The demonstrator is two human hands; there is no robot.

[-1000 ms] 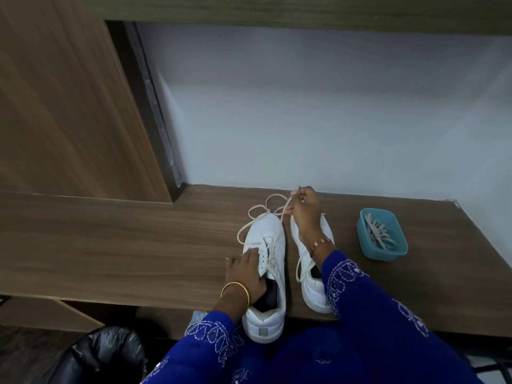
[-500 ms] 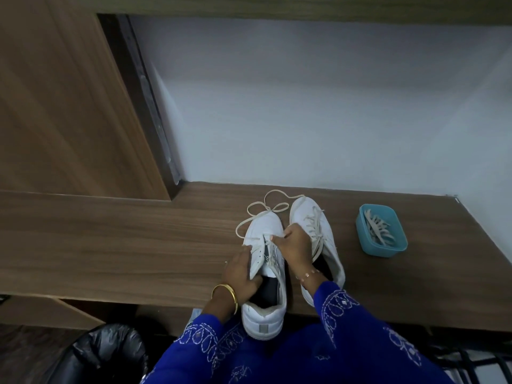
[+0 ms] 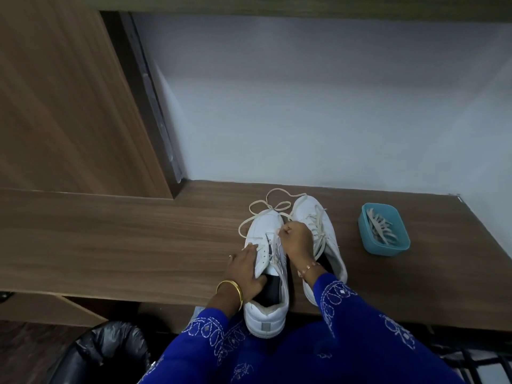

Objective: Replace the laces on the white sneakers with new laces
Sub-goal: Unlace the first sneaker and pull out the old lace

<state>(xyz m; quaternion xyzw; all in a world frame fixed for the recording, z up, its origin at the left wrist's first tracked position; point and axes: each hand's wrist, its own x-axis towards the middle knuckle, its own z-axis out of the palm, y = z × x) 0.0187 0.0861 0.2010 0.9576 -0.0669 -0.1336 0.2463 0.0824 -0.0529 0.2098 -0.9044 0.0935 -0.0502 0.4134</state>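
Observation:
Two white sneakers stand side by side on the wooden desk, toes pointing away from me. The left sneaker (image 3: 264,225) has its heel over the desk's front edge. My left hand (image 3: 243,273) grips its left side, thumb inside the opening. My right hand (image 3: 296,241) pinches the cream lace (image 3: 273,202) at the upper eyelets of this sneaker; loose lace loops lie past the toes. The right sneaker (image 3: 324,231) is laced and sits partly behind my right wrist.
A teal plastic tub (image 3: 368,236) holding several cream laces stands on the desk (image 3: 138,239) to the right of the sneakers. A wooden cabinet panel (image 3: 69,106) rises at the left and a white wall behind. A black-lined bin (image 3: 102,353) sits below the desk edge.
My right hand has come back from beyond the toes, where it held the lace end up, to the left sneaker's eyelets. The lace now lies slack past the toes. My left hand stays on the sneaker.

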